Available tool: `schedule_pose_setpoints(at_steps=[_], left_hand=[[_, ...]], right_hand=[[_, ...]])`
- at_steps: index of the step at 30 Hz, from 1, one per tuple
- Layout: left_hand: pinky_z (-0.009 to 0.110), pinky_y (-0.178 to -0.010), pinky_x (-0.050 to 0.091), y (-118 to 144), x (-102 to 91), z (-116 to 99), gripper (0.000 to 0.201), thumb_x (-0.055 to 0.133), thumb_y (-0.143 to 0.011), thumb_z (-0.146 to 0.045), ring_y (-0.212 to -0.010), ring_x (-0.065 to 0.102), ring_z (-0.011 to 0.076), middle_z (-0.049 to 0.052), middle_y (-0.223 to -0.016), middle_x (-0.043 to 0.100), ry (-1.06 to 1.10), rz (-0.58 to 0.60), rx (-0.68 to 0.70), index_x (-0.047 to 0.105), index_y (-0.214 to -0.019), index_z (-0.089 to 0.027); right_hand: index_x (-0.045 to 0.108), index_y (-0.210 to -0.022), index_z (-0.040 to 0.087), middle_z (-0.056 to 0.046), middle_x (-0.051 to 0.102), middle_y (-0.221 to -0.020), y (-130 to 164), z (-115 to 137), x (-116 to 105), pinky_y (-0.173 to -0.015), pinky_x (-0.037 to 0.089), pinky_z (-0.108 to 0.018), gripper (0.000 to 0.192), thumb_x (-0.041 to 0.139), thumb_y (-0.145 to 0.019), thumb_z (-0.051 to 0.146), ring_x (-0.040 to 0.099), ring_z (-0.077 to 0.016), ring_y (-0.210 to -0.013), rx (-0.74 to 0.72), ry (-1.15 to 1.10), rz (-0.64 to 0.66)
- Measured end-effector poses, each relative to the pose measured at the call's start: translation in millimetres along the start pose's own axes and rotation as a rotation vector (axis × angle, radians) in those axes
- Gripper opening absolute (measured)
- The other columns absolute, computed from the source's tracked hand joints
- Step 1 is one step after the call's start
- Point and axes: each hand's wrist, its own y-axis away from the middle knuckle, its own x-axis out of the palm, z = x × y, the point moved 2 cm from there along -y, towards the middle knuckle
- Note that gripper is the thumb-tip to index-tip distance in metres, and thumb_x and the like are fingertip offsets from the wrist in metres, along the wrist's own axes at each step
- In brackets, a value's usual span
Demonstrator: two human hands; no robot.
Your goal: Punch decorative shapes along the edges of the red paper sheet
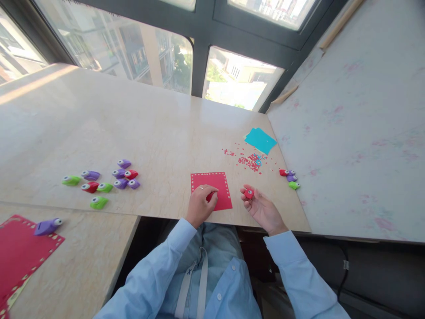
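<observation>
A sheet of red paper (219,180) lies before me on the tabletop, with small punched holes along its top and side edges. My left hand (200,206) is over the sheet's lower left part, thumb and forefinger drawn together in a pinch; whatever may be between them is too small to make out. Palm up, my right hand (264,212) holds a small red craft punch (249,193) at its fingertips, just right of the sheet and apart from it. Tiny red and blue paper cut-outs (250,162) are scattered beyond the right hand.
Blue paper sheets (260,141) lie at the far right. Several more craft punches (292,178) sit by the wall, and a larger group (104,188) is on the left. A purple punch (48,227) rests on big red paper (25,257) on the near-left surface. Windows border the back.
</observation>
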Motion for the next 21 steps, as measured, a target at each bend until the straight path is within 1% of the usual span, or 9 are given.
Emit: schedule_pose_setpoints(at_steps=[5,10,12,16,21], left_hand=[[0.033,-0.085,0.047,0,0.0,0,0.014,0.056,-0.087,-0.018,-0.091,0.063,0.0186,0.004,-0.093,0.072,-0.005,0.001,0.002,0.069,-0.091,-0.021],[0.033,-0.084,0.047,-1,0.4,1,0.014,0.056,-0.087,-0.018,-0.091,0.062,0.0185,0.004,-0.094,0.072,-0.023,0.004,0.008,0.069,-0.091,-0.020],[0.032,-0.084,0.047,-1,0.5,2,0.014,0.056,-0.088,-0.019,-0.091,0.062,0.0186,0.004,-0.094,0.072,-0.026,0.004,0.007,0.069,-0.092,-0.020],[0.032,-0.083,0.048,0,0.2,2,0.014,0.056,-0.088,-0.019,-0.091,0.063,0.0186,0.004,-0.094,0.072,-0.035,0.007,0.002,0.069,-0.091,-0.021],[0.033,-0.084,0.048,0,-0.1,2,0.014,0.055,-0.088,-0.019,-0.092,0.063,0.0190,0.004,-0.094,0.072,-0.053,0.020,0.013,0.069,-0.092,-0.021]], right_hand=[[0.070,-0.110,0.020,-0.005,0.070,-0.105,8,-13,15,-0.063,0.052,-0.016,0.042,0.083,-0.074,0.034,0.064,-0.0092,-0.081,0.010,-0.052,0.060],[0.068,-0.112,0.020,-0.004,0.068,-0.102,17,-18,27,-0.061,0.048,-0.016,0.046,0.084,-0.070,0.024,0.062,-0.0077,-0.077,0.014,-0.087,0.050],[0.068,-0.111,0.020,-0.003,0.067,-0.095,19,-21,28,-0.058,0.046,-0.016,0.045,0.084,-0.069,0.022,0.059,-0.0068,-0.071,-0.007,-0.091,0.019],[0.066,-0.106,0.019,0.001,0.062,-0.081,25,-28,25,-0.053,0.043,-0.017,0.044,0.085,-0.067,0.023,0.054,-0.0060,-0.063,-0.054,-0.102,-0.093],[0.065,-0.106,0.018,0.000,0.066,-0.083,31,-40,18,-0.053,0.045,-0.017,0.047,0.087,-0.065,0.024,0.059,-0.0082,-0.066,0.000,-0.072,-0.164]])
